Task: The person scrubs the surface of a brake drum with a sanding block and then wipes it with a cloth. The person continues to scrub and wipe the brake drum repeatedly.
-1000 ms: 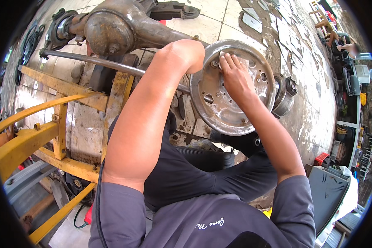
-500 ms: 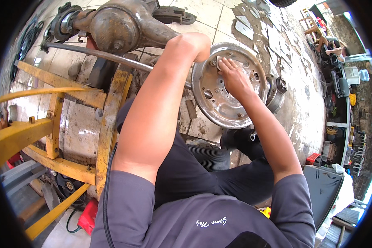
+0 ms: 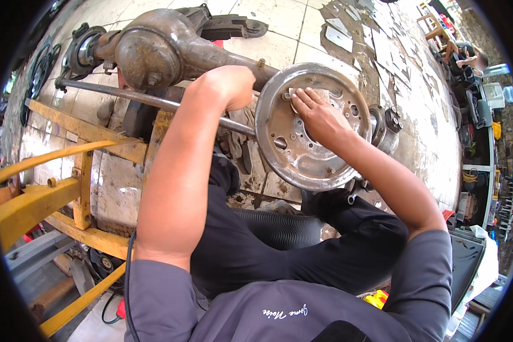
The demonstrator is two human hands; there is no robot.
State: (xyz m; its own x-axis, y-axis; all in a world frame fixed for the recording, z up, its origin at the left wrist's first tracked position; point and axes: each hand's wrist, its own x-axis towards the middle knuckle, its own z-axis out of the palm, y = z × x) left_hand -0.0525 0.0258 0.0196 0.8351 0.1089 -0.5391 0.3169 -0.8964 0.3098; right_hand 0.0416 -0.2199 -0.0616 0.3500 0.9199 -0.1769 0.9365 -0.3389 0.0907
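Note:
A rear axle with a round, brown-grey housing (image 3: 148, 54) lies across the far left. At its right end, a round steel brake backing plate (image 3: 279, 159) faces me, with bolts and holes in it. My right hand (image 3: 323, 117) lies on this plate, fingers stretched and together, pressing a small pale sheet (image 3: 293, 101) that looks like sandpaper. Bent at the wrist, my left hand (image 3: 229, 85) is curled closed in front of the axle tube (image 3: 251, 65), left of the plate's rim. Its fingertips are hidden, so whether it holds anything cannot be seen.
A long steel rod (image 3: 142, 100) runs behind my left forearm to the plate. Yellow metal frames (image 3: 34, 199) stand at left. Below the plate lies a black ribbed part (image 3: 279, 228). Broken tiles (image 3: 339, 37) litter the far floor; a person (image 3: 470, 61) sits far right.
My left hand has moved left, away from the plate's rim, uncovering more axle tube. My right hand stays on the plate, its fingers slightly lower and further left. The whole view has shifted slightly.

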